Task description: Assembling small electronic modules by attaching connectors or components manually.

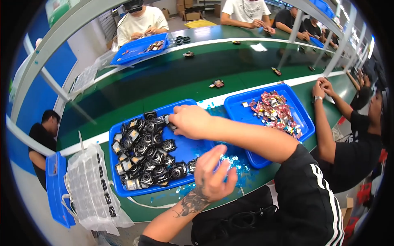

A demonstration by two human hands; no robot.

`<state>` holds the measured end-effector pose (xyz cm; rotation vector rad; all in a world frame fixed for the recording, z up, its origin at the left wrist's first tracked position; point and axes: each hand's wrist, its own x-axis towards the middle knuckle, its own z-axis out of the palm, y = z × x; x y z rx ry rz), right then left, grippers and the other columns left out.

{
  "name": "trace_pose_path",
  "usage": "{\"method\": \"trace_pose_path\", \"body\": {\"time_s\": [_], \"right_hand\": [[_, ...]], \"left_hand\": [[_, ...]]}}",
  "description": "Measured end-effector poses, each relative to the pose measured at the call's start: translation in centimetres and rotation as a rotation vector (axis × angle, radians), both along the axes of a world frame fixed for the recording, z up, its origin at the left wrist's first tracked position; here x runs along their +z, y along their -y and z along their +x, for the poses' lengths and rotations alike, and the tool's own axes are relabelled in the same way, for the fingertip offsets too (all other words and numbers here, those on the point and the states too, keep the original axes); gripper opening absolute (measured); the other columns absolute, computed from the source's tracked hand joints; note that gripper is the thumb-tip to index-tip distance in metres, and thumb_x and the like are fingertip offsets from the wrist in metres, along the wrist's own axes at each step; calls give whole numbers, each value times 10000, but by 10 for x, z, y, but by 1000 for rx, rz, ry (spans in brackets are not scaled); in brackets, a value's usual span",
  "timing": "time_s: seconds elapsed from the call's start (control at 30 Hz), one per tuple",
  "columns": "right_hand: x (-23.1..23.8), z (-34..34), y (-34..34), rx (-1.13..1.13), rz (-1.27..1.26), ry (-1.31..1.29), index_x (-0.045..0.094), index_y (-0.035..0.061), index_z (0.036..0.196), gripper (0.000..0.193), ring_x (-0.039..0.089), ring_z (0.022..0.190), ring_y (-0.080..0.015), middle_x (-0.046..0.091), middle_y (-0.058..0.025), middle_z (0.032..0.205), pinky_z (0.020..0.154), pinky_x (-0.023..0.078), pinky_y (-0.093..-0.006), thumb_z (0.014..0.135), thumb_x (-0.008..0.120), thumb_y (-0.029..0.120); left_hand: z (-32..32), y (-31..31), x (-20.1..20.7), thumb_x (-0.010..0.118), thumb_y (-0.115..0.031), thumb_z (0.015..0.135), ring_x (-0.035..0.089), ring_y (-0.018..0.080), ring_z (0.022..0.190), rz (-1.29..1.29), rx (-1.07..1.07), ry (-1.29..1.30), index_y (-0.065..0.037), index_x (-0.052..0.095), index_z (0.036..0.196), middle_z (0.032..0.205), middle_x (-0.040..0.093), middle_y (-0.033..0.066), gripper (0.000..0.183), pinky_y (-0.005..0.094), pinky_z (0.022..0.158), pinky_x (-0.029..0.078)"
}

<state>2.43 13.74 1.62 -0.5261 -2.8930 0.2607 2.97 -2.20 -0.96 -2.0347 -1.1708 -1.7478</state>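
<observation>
In the head view, my right hand [191,122] reaches over the far side of a blue tray [191,143]. Its fingers are curled down on one of the small black camera-like units [169,122], which they mostly hide. Several more units with round lens-like fronts [145,143] lie heaped in the tray's left part. My left hand [215,174] hovers by the tray's near right corner, fingers apart and nothing held. Close beside it, partly covered, is a unit [191,165] in the tray.
A second blue tray [305,123] holds small red circuit pieces [275,112]. Blue film scraps [236,164] litter the table between. At left is a clear plastic compartment tray [88,184]. Beyond runs a green belt [164,78] with scattered parts. A co-worker's hands [322,88] are at right.
</observation>
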Motion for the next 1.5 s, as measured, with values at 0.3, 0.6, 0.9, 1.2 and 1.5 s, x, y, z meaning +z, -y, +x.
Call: {"method": "trace_pose_path", "body": {"time_s": [0.3, 0.6, 0.9, 1.2, 1.5], "right_hand": [[-13, 29, -5, -152, -14, -266, 648, -10, 920, 169, 642, 898, -368, 649, -189, 898, 771, 530, -451, 840, 625, 137], [25, 91, 32, -214, -661, -493, 684, -28, 959, 214, 667, 684, -153, 685, -121, 764, 620, 516, -300, 950, 570, 152], [24, 159, 49, -281, -283, -340, 674, 42, 951, 135, 683, 687, -232, 687, -121, 809, 634, 534, -327, 837, 688, 112], [1, 227, -23, -710, 24, 34, 627, 31, 909, 155, 649, 869, -362, 654, -174, 914, 745, 515, -473, 843, 666, 165], [42, 225, 8, -659, -316, -497, 651, -2, 946, 94, 603, 726, -146, 631, -65, 792, 639, 480, -276, 870, 653, 52]], "left_hand": [[-18, -16, 15, 533, -32, 931, 412, 266, 1280, -248, 189, 945, -7, 310, 1413, 1395, 393, 188, 531, 378, 1047, 346], [-27, -29, 9, 524, -164, 1001, 635, 136, 758, -678, -318, 1144, 3, 515, 1262, 983, 640, 81, 310, 275, 682, 558], [-20, -19, 12, 648, -30, 891, 669, 184, 868, -745, -436, 1530, 2, 598, 998, 923, 669, 86, 123, 300, 776, 561], [-21, -16, 22, 544, -60, 958, 588, 114, 753, -920, -500, 1424, -26, 498, 1310, 1045, 642, 111, 356, 222, 616, 471], [-14, -12, 21, 573, -83, 954, 495, 45, 806, -889, -336, 771, -13, 654, 1105, 1045, 570, 41, 186, 181, 683, 427]]}}
